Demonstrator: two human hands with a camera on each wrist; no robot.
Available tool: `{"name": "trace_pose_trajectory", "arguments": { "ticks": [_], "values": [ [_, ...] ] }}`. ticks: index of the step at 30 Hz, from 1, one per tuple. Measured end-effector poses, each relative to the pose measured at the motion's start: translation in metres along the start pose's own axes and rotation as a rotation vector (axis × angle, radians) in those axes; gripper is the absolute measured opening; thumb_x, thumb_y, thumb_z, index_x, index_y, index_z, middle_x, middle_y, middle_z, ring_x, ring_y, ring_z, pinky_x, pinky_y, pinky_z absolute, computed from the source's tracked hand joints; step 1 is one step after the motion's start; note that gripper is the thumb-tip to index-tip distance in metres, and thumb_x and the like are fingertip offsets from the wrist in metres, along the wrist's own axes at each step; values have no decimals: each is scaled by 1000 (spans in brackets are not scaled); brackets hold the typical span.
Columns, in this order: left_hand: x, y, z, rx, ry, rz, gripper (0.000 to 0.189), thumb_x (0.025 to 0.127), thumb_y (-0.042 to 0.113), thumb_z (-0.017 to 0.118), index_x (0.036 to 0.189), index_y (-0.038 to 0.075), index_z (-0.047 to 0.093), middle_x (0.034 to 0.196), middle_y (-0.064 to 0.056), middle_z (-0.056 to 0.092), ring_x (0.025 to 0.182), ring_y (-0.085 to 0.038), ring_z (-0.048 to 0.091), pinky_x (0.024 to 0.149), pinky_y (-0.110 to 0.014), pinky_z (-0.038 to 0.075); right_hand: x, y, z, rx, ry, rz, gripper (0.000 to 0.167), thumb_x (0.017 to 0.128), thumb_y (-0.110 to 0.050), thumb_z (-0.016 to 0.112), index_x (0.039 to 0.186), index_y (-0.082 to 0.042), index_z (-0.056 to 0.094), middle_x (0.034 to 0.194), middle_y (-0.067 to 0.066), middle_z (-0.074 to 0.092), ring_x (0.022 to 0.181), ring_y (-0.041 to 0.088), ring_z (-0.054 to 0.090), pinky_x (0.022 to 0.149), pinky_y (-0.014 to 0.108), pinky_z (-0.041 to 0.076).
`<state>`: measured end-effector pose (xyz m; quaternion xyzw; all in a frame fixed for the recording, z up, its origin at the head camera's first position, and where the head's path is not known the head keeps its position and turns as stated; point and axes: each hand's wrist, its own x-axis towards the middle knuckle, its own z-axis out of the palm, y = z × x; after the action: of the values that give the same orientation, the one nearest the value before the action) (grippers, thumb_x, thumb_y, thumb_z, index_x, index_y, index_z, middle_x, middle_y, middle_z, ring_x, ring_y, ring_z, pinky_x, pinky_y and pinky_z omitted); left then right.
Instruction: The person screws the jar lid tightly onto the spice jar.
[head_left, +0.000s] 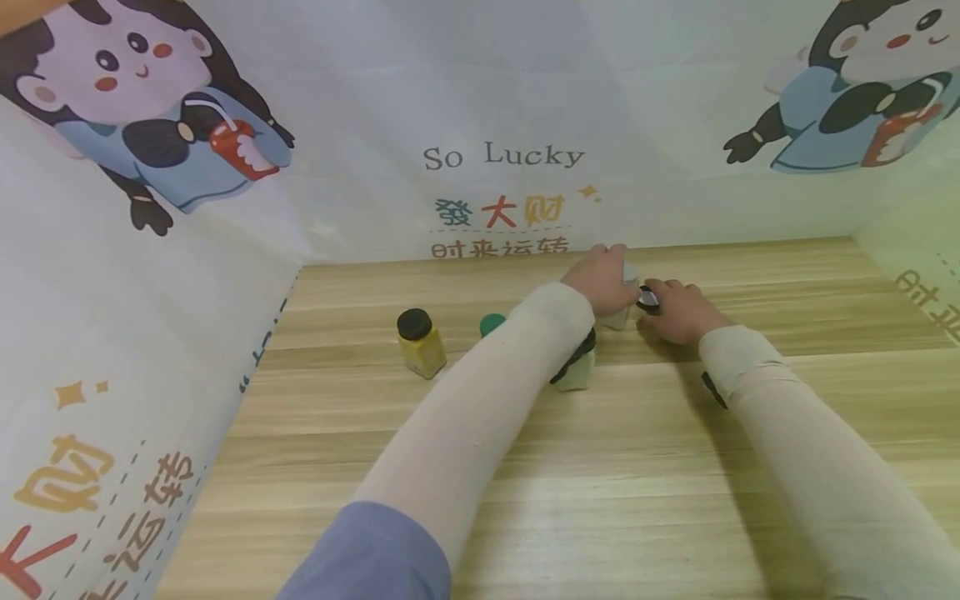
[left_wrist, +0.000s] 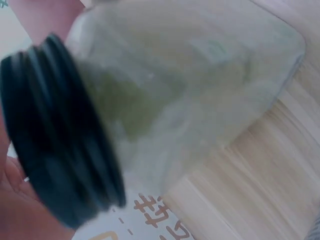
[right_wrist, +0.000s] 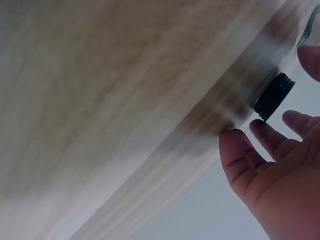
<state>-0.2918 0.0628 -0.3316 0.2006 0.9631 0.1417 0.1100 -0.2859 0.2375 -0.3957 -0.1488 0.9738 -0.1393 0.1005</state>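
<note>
At the back of the table, my left hand [head_left: 602, 279] grips a clear jar [head_left: 617, 319] from the far side, covering most of it. Just right of that jar, my right hand [head_left: 682, 312] pinches a black lid [head_left: 648, 299] between thumb and fingers. The right wrist view shows the dark lid [right_wrist: 275, 96] at the fingertips, beside the edge of the jar [right_wrist: 312, 25]. Close to the left wrist camera is another clear, squarish jar [left_wrist: 190, 90] with a ridged black lid [left_wrist: 60, 135]. It stands on the wood and hides much of my left hand.
A yellow jar [head_left: 423, 350] with a black lid stands on the left. Beside it, a green lid [head_left: 492, 322] shows above my left forearm, its jar hidden. The wooden table [head_left: 570, 475] meets printed white walls [head_left: 360, 100] at the back and sides.
</note>
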Motion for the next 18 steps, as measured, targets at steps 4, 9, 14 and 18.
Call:
{"name": "trace_pose_trajectory", "arguments": {
  "ticks": [4, 9, 14, 18],
  "values": [
    [-1, 3, 0, 67, 9, -8, 55, 99, 38, 56, 143, 7, 46, 133, -5, 51, 116, -13, 50, 95, -24, 45, 0, -1, 0, -2, 13, 1, 66, 98, -25, 53, 149, 8, 28, 140, 42, 36, 122, 63, 36, 102, 68, 32],
    [-1, 4, 2, 126, 26, -3, 44, 97, 36, 62, 131, 8, 56, 124, -3, 58, 114, -14, 53, 97, -23, 45, 0, -3, 1, -8, 33, 6, 63, 97, -23, 54, 147, 7, 31, 136, 43, 39, 120, 63, 39, 101, 68, 33],
    [0, 4, 3, 86, 33, -13, 40, 95, 32, 67, 126, 8, 58, 120, -2, 62, 109, -14, 58, 94, -24, 47, 1, -4, 0, 1, 32, 15, 64, 96, -22, 56, 146, 8, 31, 134, 42, 41, 118, 62, 40, 100, 67, 35],
    [-4, 7, 1, 79, 27, -12, 41, 94, 33, 69, 125, 9, 58, 116, -1, 63, 105, -13, 60, 92, -24, 48, 2, -3, -2, -2, 18, 26, 64, 98, -26, 56, 147, 8, 31, 134, 42, 40, 118, 62, 39, 100, 68, 35]
  ]
}}
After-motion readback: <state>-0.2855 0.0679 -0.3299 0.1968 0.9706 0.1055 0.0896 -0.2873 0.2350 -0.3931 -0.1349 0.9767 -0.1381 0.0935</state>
